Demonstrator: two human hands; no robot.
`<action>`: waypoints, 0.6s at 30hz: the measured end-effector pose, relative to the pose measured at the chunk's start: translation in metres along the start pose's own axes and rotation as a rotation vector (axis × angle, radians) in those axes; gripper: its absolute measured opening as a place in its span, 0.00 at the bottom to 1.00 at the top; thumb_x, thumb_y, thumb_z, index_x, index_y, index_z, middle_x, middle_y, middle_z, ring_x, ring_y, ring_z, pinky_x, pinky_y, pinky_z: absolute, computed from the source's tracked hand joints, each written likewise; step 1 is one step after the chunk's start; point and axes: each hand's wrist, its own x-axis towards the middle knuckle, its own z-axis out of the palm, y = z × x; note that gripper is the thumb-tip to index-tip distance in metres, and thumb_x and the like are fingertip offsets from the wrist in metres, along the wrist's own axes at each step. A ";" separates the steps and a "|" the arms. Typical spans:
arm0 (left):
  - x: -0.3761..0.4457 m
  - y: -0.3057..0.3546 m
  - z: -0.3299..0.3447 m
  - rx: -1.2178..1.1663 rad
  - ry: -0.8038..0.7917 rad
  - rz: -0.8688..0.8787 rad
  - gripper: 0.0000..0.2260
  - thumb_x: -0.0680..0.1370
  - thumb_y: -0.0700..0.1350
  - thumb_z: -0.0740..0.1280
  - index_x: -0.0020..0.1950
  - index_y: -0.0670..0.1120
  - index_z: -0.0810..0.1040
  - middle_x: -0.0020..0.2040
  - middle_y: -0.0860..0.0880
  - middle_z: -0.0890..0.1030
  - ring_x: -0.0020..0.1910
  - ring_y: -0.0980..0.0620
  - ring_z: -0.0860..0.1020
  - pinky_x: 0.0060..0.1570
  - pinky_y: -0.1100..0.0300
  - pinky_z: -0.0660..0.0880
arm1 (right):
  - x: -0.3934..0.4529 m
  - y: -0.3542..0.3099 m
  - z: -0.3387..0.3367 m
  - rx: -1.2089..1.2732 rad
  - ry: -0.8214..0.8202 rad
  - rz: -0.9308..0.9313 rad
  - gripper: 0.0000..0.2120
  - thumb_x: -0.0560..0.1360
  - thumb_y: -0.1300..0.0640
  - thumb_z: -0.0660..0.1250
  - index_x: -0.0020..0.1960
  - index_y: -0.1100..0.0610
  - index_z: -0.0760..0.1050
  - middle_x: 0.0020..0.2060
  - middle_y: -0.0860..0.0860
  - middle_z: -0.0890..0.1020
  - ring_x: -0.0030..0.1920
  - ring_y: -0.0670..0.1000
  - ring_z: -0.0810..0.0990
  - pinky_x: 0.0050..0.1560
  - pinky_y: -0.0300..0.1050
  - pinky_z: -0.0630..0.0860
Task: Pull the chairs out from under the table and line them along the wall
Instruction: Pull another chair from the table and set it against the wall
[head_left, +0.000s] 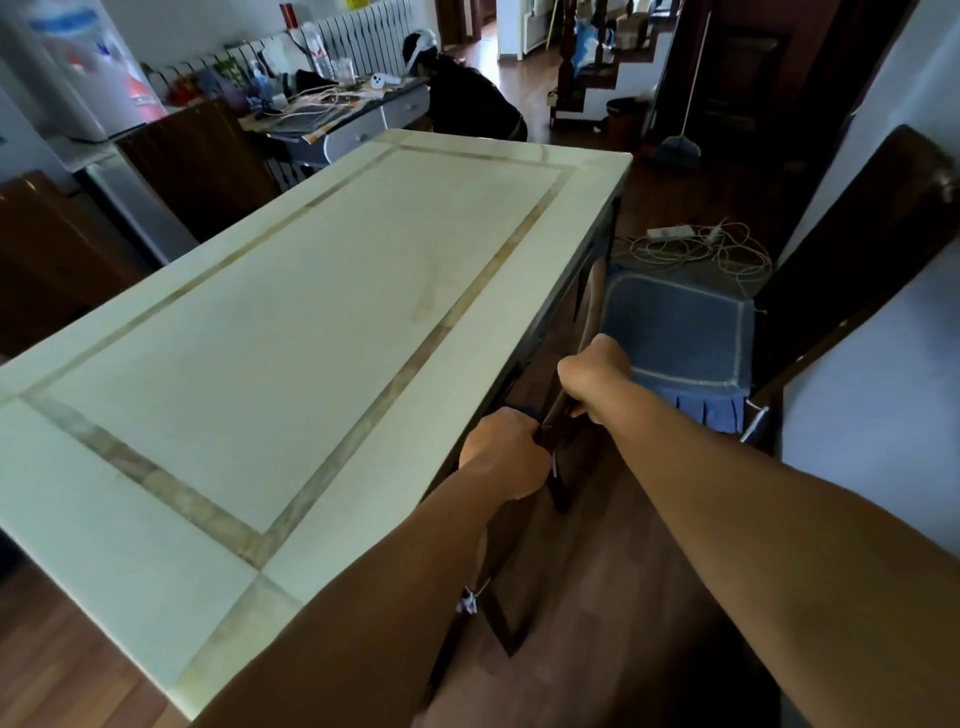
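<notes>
Both hands, left hand (506, 457) and right hand (595, 382), are clenching the dark chair back (558, 431) lying parallel along the surface's (291, 312) right edge.

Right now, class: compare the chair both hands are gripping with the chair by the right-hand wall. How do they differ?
1. The gripped chair sits tucked at the table edge; the wall chair stands clear of it.
2. The left hand and right hand clasp the gripped chair's back; nothing touches the wall chair.
3. The wall chair's blue seat cushion shows fully; the gripped chair's seat is hidden.
Both have dark wooden frames.
</notes>
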 end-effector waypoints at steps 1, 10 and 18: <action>-0.002 0.005 0.006 0.015 -0.005 0.015 0.10 0.74 0.40 0.67 0.53 0.46 0.83 0.40 0.48 0.81 0.41 0.49 0.81 0.37 0.59 0.79 | -0.001 0.004 -0.008 -0.002 0.006 0.002 0.16 0.73 0.66 0.61 0.60 0.62 0.69 0.45 0.59 0.76 0.34 0.59 0.78 0.35 0.59 0.83; -0.021 0.069 0.076 0.077 -0.023 0.149 0.09 0.70 0.45 0.66 0.46 0.43 0.82 0.42 0.44 0.82 0.41 0.46 0.81 0.39 0.54 0.80 | -0.005 0.054 -0.096 -0.057 0.098 -0.015 0.14 0.73 0.63 0.62 0.58 0.62 0.73 0.55 0.61 0.79 0.53 0.63 0.78 0.49 0.54 0.79; -0.050 0.137 0.152 0.063 -0.061 0.295 0.13 0.70 0.48 0.67 0.28 0.47 0.68 0.31 0.48 0.76 0.36 0.44 0.78 0.29 0.61 0.67 | -0.019 0.119 -0.187 0.019 0.197 0.042 0.22 0.72 0.64 0.64 0.66 0.60 0.71 0.61 0.60 0.78 0.58 0.62 0.77 0.48 0.46 0.76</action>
